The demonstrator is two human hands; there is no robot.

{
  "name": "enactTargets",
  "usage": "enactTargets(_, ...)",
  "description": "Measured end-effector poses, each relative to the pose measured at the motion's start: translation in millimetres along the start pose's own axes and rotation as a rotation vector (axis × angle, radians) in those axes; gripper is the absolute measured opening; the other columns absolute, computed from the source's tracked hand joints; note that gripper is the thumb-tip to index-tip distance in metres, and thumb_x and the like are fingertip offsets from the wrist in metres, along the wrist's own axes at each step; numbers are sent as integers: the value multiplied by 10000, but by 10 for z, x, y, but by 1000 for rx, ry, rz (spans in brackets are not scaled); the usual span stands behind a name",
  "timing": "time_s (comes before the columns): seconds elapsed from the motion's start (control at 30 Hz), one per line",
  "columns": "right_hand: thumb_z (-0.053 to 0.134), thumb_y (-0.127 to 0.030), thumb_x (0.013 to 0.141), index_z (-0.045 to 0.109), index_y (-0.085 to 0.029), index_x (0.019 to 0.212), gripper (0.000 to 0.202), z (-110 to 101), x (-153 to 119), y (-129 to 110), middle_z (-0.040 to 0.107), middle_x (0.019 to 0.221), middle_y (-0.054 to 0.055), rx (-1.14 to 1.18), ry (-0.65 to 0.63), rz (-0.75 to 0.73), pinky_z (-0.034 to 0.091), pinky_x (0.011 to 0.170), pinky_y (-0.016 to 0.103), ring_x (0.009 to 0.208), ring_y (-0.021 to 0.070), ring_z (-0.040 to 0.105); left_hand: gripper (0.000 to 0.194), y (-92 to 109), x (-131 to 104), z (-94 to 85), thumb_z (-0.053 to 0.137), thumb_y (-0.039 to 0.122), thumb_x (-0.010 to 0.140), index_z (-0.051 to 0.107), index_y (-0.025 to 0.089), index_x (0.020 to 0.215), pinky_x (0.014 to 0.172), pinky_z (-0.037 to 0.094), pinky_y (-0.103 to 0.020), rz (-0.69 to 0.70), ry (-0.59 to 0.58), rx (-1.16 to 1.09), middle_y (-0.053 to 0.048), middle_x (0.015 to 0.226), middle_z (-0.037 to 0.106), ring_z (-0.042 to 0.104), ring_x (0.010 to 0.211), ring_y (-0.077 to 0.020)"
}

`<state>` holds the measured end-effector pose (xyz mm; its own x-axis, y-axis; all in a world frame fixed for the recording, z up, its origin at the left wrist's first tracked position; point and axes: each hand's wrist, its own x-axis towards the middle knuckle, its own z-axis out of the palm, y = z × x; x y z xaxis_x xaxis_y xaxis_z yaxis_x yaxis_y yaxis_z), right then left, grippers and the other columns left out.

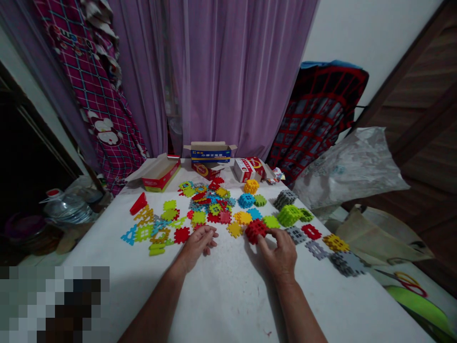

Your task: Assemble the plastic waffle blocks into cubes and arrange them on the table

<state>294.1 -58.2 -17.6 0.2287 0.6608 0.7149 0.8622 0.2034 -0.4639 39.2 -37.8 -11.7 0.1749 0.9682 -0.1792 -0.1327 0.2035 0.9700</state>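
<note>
My right hand (pixel 280 250) has its thumb and fingers on the right side of a red stack of toothed pieces (pixel 255 231). Nothing shows in my left hand (pixel 200 244), held with fingers loosely curled and apart, right of a flat red square piece (pixel 182 235). Between the hands lies a yellow piece (pixel 234 229). A mixed pile of coloured pieces (pixel 214 208) spreads beyond my left hand. Past the red stack stand a blue stack (pixel 246 200), a yellow stack (pixel 251 186) and a lime green stack (pixel 289 215).
Grey pieces (pixel 347 264) and a yellow stack (pixel 336 242) lie along the right table edge. Opened boxes stand at the back: a red-green one (pixel 162 176), a blue one (pixel 210 156) and a red-white one (pixel 246 170). Scissors (pixel 410 284) lie beyond the right edge.
</note>
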Motion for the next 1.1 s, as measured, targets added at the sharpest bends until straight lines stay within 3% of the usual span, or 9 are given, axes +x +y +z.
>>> enactTargets(0.13,590,-375,833,589,-232,829,143,-35,52,-36,646,860,71,3,67,-62,460,776,400,851,236,592,517,-5,13,-1,709,583,677,612,177,983,464,366,-190,-11,12,-11,-75,982,650,604,716,-122)
enactTargets(0.27,566,-285,863,579,-226,795,91,18,7,-323,635,804,48,130,50,-174,464,751,344,808,202,590,527,-4,16,28,718,586,660,607,170,963,445,354,-181,-23,18,-35,-67,955,648,603,690,-113)
enactTargets(0.4,488,-233,883,589,-215,775,149,241,-194,-750,615,733,20,267,-337,-287,423,612,246,671,142,579,526,43,-7,19,746,558,632,611,162,951,434,344,-173,-16,54,-83,-59,929,649,594,657,-100)
enactTargets(0.47,498,-203,851,592,-212,732,151,378,-277,-888,616,689,8,233,-498,-244,391,581,234,617,132,574,513,99,-5,-34,753,540,627,614,163,945,436,344,-167,14,113,-110,-51,905,653,590,642,-94)
enactTargets(0.6,509,-181,806,607,-217,695,152,604,-284,-947,648,659,-3,205,-623,-107,356,575,227,606,136,590,432,278,113,-231,744,493,638,633,177,911,483,386,-176,122,284,-51,-21,825,661,600,642,-108)
enactTargets(0.73,488,-190,785,615,-214,665,176,755,-174,-905,644,619,-7,322,-589,-15,350,562,225,577,134,572,243,471,397,-446,733,375,647,680,201,808,645,473,-248,249,427,214,-6,753,668,622,720,-162)
enactTargets(0.83,476,-242,787,600,-209,630,202,828,-126,-880,599,566,-21,428,-557,78,349,535,222,535,128,539,129,552,628,-529,686,278,702,722,232,817,847,482,-330,372,482,532,-33,877,706,639,868,-211)
enactTargets(1.0,473,-289,787,583,-201,611,225,871,-120,-837,539,536,-36,561,-534,169,344,510,219,510,119,479,349,518,883,-453,688,241,748,718,269,1094,1070,358,-403,482,261,1031,-76,1283,625,530,1210,-260)
enactTargets(1.1,484,-288,779,573,-201,600,219,872,-119,-827,524,531,-40,615,-515,196,345,506,218,512,117,467,361,466,945,-390,696,225,756,708,286,1112,1096,317,-434,445,242,1231,-68,1346,588,491,1257,-268)
